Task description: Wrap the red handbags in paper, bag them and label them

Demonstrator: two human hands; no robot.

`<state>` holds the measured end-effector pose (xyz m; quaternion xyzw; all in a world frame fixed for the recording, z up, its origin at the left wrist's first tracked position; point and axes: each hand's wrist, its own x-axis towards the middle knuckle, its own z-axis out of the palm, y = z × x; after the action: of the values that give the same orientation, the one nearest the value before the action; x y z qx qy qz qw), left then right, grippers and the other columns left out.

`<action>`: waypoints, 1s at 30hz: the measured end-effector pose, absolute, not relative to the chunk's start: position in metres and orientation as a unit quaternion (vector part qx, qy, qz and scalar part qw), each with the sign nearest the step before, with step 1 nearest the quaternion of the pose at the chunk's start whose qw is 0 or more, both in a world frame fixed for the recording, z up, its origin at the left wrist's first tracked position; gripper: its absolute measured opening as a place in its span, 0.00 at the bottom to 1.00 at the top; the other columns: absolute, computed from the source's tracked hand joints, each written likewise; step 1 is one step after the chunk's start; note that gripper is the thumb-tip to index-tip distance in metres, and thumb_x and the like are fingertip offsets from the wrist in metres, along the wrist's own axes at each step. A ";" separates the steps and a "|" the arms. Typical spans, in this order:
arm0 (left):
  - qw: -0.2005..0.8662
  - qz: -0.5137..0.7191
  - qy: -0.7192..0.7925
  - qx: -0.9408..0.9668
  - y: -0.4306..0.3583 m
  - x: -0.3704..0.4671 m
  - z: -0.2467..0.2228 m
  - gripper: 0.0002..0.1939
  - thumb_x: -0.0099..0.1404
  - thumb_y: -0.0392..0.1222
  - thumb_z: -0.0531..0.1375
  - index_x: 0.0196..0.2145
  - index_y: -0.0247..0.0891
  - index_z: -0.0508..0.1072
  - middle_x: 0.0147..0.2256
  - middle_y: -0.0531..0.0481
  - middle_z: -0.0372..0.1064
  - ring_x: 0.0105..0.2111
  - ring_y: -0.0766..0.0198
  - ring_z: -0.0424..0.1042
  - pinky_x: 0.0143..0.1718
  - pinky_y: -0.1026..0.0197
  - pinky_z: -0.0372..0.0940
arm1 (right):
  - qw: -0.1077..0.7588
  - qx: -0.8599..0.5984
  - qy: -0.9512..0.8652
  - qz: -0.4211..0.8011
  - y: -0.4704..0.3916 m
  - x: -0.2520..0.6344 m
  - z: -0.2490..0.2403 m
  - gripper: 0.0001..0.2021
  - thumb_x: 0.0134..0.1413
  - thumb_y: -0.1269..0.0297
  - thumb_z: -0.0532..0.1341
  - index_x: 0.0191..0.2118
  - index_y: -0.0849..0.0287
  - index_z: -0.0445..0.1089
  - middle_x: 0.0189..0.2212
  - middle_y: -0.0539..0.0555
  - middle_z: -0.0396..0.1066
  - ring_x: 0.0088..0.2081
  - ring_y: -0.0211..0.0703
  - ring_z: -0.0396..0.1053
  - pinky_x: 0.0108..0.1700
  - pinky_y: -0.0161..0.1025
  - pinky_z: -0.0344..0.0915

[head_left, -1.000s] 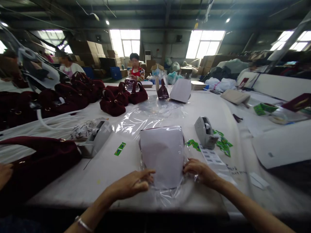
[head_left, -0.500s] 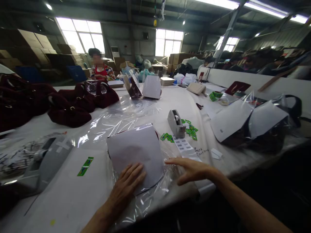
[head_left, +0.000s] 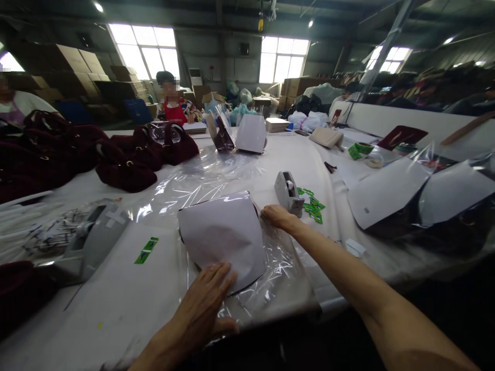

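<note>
A handbag-shaped item with a sheet of white paper (head_left: pixel 226 232) over it lies at the table's near middle, with clear plastic film (head_left: pixel 276 265) around it. My left hand (head_left: pixel 214 288) rests on the paper's lower edge, fingers stretched out, the thumb apart. Just past the paper's right edge, my right hand (head_left: pixel 276 216) has its fingers curled together and pointing down. Whatever they hold, if anything, is hidden. Close beyond that hand stands a grey tape dispenser (head_left: pixel 288 193), with green tags (head_left: pixel 312 206) scattered to its right.
Dark red handbags (head_left: pixel 126 167) crowd the left side. A second grey dispenser (head_left: pixel 91 237) stands at near left, by a green tag strip (head_left: pixel 146 251). Paper-covered bags in plastic (head_left: pixel 390 193) lie at right. A person in a red apron (head_left: pixel 174 111) is across the table.
My right hand has moved forward to the paper's right edge, and its fingers have closed. My left hand stays on the paper. The whole view has shifted slightly.
</note>
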<state>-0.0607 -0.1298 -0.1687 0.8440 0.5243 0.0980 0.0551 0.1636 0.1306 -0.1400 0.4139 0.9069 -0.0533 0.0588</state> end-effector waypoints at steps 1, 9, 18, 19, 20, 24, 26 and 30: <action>0.075 0.083 0.527 0.842 -0.132 -0.059 -0.166 0.45 0.48 0.59 0.73 0.60 0.41 0.65 0.63 0.34 0.61 0.61 0.37 0.63 0.59 0.37 0.62 | 0.066 0.412 0.908 -0.047 0.131 0.163 -0.142 0.12 0.55 0.82 0.57 0.39 0.70 0.77 0.40 0.71 0.77 0.45 0.56 0.76 0.49 0.45 0.70; 0.085 0.059 0.551 0.828 -0.138 -0.046 -0.167 0.16 0.63 0.26 0.57 0.47 0.37 0.70 0.65 0.34 0.57 0.65 0.41 0.57 0.62 0.35 0.58 | -0.051 0.487 0.872 -0.029 0.118 0.187 -0.144 0.16 0.63 0.75 0.53 0.51 0.62 0.74 0.46 0.63 0.77 0.48 0.51 0.75 0.50 0.41 0.69; 0.265 0.238 0.520 0.776 -0.129 -0.057 -0.141 0.11 0.73 0.44 0.52 0.37 0.40 0.71 0.51 0.45 0.72 0.55 0.54 0.69 0.61 0.49 0.61 | -0.377 0.558 0.666 -0.320 0.059 0.256 -0.141 0.20 0.53 0.47 0.63 0.37 0.63 0.74 0.33 0.56 0.78 0.32 0.48 0.76 0.31 0.43 0.76; 0.281 0.249 0.514 0.771 -0.127 -0.059 -0.138 0.12 0.73 0.45 0.52 0.35 0.40 0.72 0.48 0.46 0.73 0.53 0.55 0.70 0.61 0.51 0.60 | -0.375 0.573 0.660 -0.309 0.059 0.257 -0.140 0.20 0.52 0.47 0.63 0.36 0.62 0.74 0.32 0.56 0.78 0.32 0.47 0.76 0.30 0.43 0.75; 0.294 0.255 0.510 0.767 -0.126 -0.060 -0.136 0.13 0.72 0.47 0.53 0.34 0.40 0.72 0.46 0.47 0.74 0.51 0.56 0.71 0.61 0.52 0.60 | -0.366 0.595 0.661 -0.276 0.062 0.256 -0.138 0.19 0.52 0.47 0.63 0.35 0.61 0.74 0.31 0.55 0.78 0.32 0.47 0.76 0.31 0.43 0.75; 0.315 0.253 0.521 0.752 -0.125 -0.060 -0.136 0.12 0.70 0.49 0.55 0.33 0.41 0.72 0.47 0.47 0.74 0.55 0.53 0.69 0.61 0.53 0.59 | -0.329 0.646 0.670 -0.159 0.089 0.235 -0.132 0.09 0.48 0.57 0.67 0.29 0.58 0.73 0.30 0.57 0.77 0.37 0.53 0.75 0.39 0.46 0.70; 0.324 0.250 0.528 0.744 -0.125 -0.060 -0.137 0.11 0.68 0.49 0.58 0.32 0.41 0.73 0.49 0.46 0.74 0.58 0.51 0.66 0.60 0.53 0.59 | -0.310 0.650 0.680 -0.140 0.101 0.224 -0.132 0.07 0.43 0.63 0.69 0.25 0.58 0.72 0.28 0.58 0.76 0.39 0.56 0.74 0.43 0.47 0.68; 0.356 0.276 0.525 0.722 -0.125 -0.063 -0.137 0.09 0.65 0.47 0.60 0.31 0.40 0.73 0.48 0.47 0.74 0.56 0.52 0.68 0.59 0.56 0.60 | -0.295 0.631 0.704 -0.139 0.099 0.216 -0.130 0.06 0.50 0.65 0.64 0.27 0.59 0.76 0.30 0.58 0.78 0.39 0.52 0.75 0.45 0.44 0.68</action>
<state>-0.0627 -0.1251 -0.1369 0.7224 0.5247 0.2760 0.3559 0.2158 0.0986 -0.1301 0.6310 0.7039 -0.1394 -0.2949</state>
